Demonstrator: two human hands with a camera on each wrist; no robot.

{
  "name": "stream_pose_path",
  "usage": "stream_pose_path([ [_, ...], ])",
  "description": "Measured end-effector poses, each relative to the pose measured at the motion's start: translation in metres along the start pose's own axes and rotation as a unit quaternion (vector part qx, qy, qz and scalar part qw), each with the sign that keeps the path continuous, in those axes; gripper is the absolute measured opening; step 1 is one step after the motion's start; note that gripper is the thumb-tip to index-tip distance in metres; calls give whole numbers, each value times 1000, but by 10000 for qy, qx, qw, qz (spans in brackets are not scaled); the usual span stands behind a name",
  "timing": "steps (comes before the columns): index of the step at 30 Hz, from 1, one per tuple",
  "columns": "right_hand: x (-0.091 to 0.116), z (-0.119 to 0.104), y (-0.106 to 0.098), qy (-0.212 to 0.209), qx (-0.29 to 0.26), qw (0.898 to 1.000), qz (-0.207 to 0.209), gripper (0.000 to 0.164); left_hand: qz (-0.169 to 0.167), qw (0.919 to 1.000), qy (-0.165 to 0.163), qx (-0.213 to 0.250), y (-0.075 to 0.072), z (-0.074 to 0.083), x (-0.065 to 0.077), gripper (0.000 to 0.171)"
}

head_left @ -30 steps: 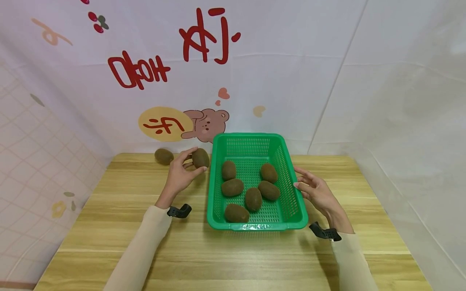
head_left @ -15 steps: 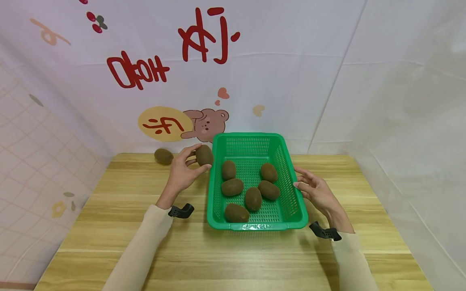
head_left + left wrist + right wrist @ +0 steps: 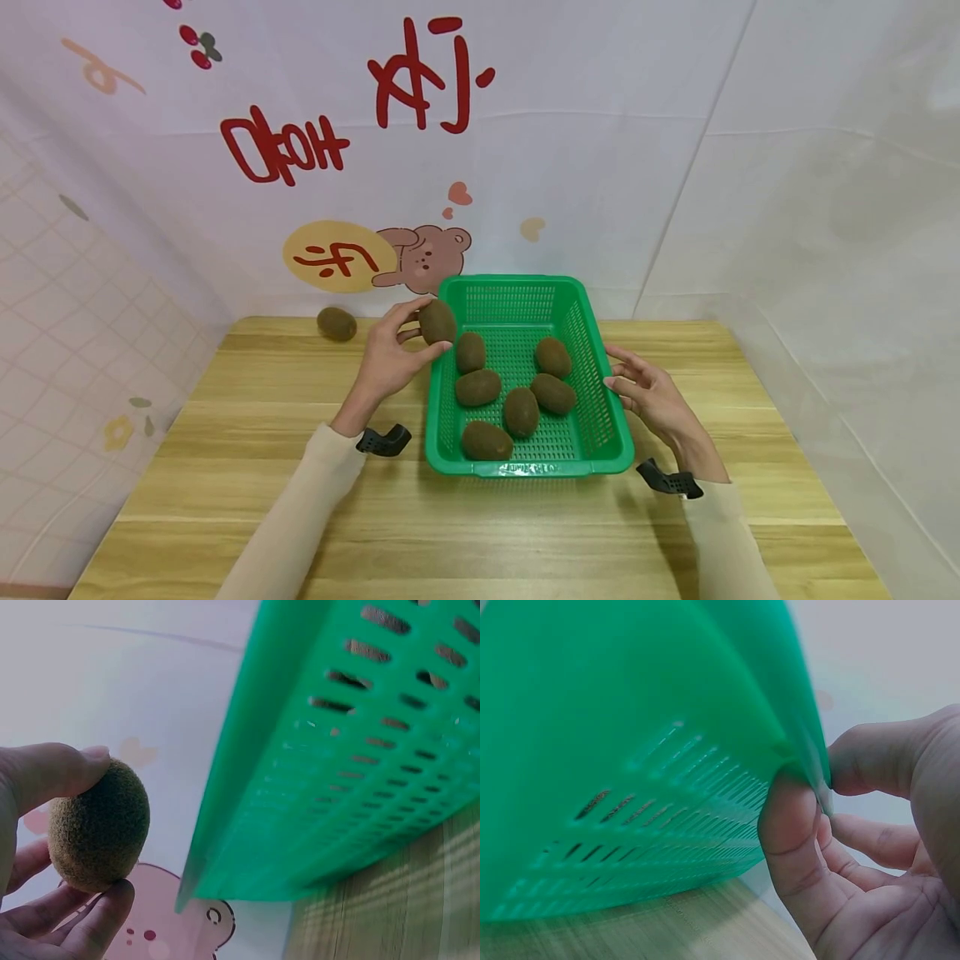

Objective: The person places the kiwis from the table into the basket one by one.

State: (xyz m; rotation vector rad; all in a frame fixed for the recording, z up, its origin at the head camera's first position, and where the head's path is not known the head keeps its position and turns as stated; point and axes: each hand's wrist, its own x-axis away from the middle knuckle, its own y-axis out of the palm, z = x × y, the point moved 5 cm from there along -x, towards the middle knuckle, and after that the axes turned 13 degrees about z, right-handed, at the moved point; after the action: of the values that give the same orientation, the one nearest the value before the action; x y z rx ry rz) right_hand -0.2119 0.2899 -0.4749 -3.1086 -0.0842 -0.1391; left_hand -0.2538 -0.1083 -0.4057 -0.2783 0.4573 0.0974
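My left hand (image 3: 392, 357) holds a brown fuzzy kiwi (image 3: 437, 322) between thumb and fingers. In the head view the fruit overlaps the left rim of a green plastic basket (image 3: 592, 467); the left wrist view shows the held kiwi (image 3: 101, 825) raised, with a gap between it and the basket wall (image 3: 300, 772). My right hand (image 3: 658, 403) pinches the basket's right rim, its thumb on one side and a finger under the edge in the right wrist view. Several kiwis lie on the basket floor, among them one kiwi (image 3: 521, 412) near the middle.
Another kiwi (image 3: 337, 323) lies at the back left of the wooden table (image 3: 480, 542), close to the wall. A white printed wall covering (image 3: 585, 150) rises behind the table and along both sides.
My left hand has moved right and slightly up with its kiwi, from beside the basket to its left rim. The right hand and the basket stay in place.
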Motion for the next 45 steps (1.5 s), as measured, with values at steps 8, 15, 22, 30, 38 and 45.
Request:
stream_pose_path([
  [8,0,1,0,-28,-22,10000,-21,70,-226,9995,-176,145,12,18,2,71],
  [15,0,1,0,-60,-1,10000,-39,70,-388,9989,-214,131,19,43,4,68],
  [22,1,-1,1,-61,-16,10000,-34,70,-408,9990,-90,186,33,23,-2,72],
  [30,2,-2,2,-89,-11,9999,-54,71,-663,9976,9,177,44,28,-4,70],
  [38,0,1,1,-52,-20,10000,-71,69,-912,9958,-124,31,59,32,-5,69],
  [45,0,1,0,-24,14,10000,-23,69,-1072,9942,-116,1,73,34,-2,67],
])
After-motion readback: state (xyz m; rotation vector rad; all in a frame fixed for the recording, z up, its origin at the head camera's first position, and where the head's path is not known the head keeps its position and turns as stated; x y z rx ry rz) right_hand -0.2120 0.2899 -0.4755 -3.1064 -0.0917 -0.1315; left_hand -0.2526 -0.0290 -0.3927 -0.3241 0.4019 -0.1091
